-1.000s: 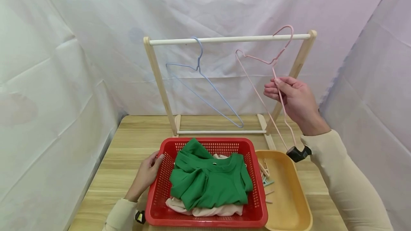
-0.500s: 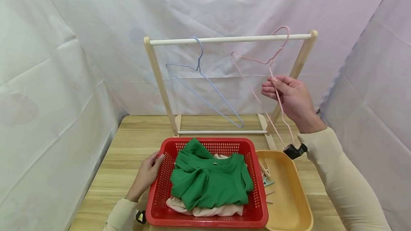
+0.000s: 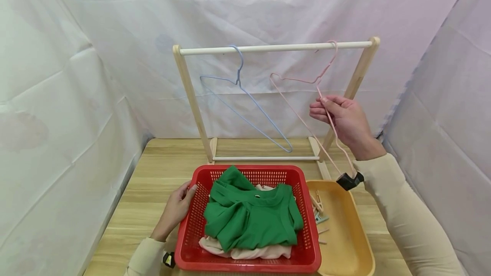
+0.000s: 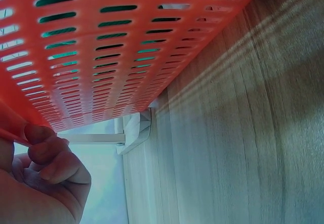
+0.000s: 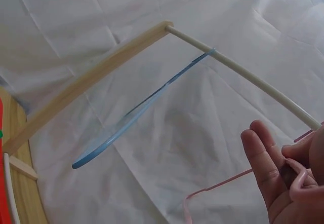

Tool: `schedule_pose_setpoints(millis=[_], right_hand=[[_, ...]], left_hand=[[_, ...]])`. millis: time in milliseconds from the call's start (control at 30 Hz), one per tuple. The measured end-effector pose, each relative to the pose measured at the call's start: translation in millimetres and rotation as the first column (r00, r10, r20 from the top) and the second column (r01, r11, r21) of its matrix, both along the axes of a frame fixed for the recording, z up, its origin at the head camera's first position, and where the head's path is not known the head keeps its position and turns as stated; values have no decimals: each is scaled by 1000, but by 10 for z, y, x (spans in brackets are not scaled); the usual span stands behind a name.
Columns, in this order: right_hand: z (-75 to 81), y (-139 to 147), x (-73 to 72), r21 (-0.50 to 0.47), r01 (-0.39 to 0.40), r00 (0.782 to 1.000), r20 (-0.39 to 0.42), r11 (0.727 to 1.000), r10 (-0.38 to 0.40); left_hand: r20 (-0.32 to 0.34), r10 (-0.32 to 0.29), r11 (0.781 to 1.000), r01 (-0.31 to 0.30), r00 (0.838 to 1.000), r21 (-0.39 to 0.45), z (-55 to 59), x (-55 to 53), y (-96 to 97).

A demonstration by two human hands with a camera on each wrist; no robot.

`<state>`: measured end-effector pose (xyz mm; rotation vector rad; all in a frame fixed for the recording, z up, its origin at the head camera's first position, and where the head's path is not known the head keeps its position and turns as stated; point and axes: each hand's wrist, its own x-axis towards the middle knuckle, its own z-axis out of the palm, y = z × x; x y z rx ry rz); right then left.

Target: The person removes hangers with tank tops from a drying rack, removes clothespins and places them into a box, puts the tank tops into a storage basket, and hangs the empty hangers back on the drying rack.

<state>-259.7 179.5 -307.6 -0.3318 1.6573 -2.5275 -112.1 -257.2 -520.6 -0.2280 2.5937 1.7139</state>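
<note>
My right hand (image 3: 345,118) pinches one arm of a pink hanger (image 3: 294,79) between thumb and fingers. The hanger's hook curves over the white rail of the drying rack (image 3: 276,48), near its right end; whether it bears on the rail I cannot tell. A blue hanger (image 3: 264,114) hangs left of it on the same rail. Below, my left hand (image 3: 175,208) grips the left rim of a red basket (image 3: 311,225), its fingers curled at the rim in the left wrist view. Inside the basket lie a green garment (image 3: 264,220) and a beige one (image 3: 264,252) beneath it.
A yellow tray (image 3: 345,225) with several clothespins (image 3: 317,202) stands right of the basket, partly hidden by it. Both stand on a wooden table (image 3: 138,182) in front of the rack. White cloth (image 3: 249,12) encloses the back and sides.
My right hand has moved slightly left and down with the pink hanger, and its hook has dropped from above the rail to the rail's height. The left hand and basket stay put.
</note>
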Motion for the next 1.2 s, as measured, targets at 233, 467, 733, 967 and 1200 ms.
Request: schedule_pose_setpoints(millis=[233,467,733,967,1200], right_hand=[[-26,35,9,59,20,1000,-12,998,-20],[-57,106,35,115,14,998,-56,993,-7],[-94,236,132,338,91,991,-121,937,-52],[-101,381,213,534,161,980,-188,830,-69],[-148,511,288,696,249,963,-250,673,-98]], left_hand=[[-2,-1,1000,1,1000,3,4,-21,6],[2,0,1000,0,1000,1,6,-25,11],[7,-3,1000,3,1000,4,17,-34,13],[15,-10,1000,10,1000,0,25,-49,8],[1,-34,999,34,999,-9,63,-50,4]])
